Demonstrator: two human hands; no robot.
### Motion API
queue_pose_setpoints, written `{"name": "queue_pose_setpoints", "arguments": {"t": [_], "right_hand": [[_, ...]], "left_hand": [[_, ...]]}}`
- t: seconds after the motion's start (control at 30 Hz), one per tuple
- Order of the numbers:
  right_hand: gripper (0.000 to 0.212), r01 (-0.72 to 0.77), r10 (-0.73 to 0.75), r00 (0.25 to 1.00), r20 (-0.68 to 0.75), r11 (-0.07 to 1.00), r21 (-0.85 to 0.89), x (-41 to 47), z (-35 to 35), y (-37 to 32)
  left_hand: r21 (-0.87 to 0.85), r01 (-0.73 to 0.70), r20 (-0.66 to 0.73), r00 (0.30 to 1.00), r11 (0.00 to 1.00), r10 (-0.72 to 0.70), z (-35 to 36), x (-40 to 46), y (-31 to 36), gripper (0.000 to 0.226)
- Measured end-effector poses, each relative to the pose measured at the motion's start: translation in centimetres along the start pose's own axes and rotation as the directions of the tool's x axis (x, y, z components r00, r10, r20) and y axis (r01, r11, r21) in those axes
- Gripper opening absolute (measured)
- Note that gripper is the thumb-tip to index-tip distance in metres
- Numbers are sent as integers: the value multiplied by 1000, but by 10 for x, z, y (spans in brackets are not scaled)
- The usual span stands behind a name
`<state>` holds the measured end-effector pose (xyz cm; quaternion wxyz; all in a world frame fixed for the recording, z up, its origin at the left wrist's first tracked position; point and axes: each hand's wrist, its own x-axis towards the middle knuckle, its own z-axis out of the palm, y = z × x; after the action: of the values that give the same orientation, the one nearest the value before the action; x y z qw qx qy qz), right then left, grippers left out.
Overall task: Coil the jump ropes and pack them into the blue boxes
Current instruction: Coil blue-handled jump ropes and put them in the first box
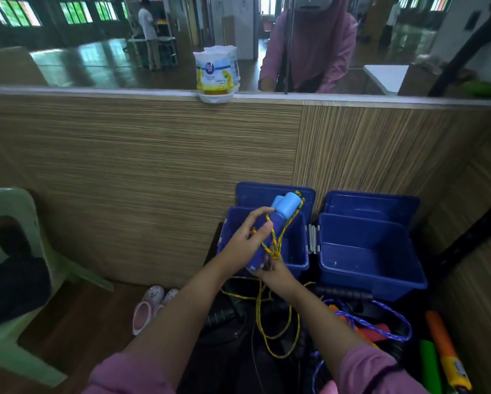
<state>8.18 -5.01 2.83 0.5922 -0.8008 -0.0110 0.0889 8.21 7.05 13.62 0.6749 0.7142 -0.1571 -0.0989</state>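
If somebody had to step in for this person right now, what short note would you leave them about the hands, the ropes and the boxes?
Left hand pinches the yellow rope against the blue handles; right hand grips the handles' lower end, above the left blue box.
Most of that rope hangs loose below.
Right blue box looks empty; lids open.
A purple rope and other handles lie uncoiled below.
Left: finish coiling, pack, then the rest.

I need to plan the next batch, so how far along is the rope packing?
Done: nothing visibly packed; the right blue box shows a bare floor, and the left blue box looks empty where visible. In hand: left hand and right hand wind the yellow rope round its blue handles. Left: its loose tail, plus the blue rope lying below the boxes.
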Motion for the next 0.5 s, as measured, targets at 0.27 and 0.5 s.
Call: {"name": "queue_pose_setpoints", "arguments": {"t": [0.27,0.5], "right_hand": [[32,-5,5,998,-60,1000,-9,-3,-22,3],[35,-169,96,979,-182,882,-441,-5,-60,28]], "left_hand": [[-221,207,53,978,953,-201,-19,-1,-10,37],[-340,243,141,968,909,-206,-25,-4,-16,61]]}}
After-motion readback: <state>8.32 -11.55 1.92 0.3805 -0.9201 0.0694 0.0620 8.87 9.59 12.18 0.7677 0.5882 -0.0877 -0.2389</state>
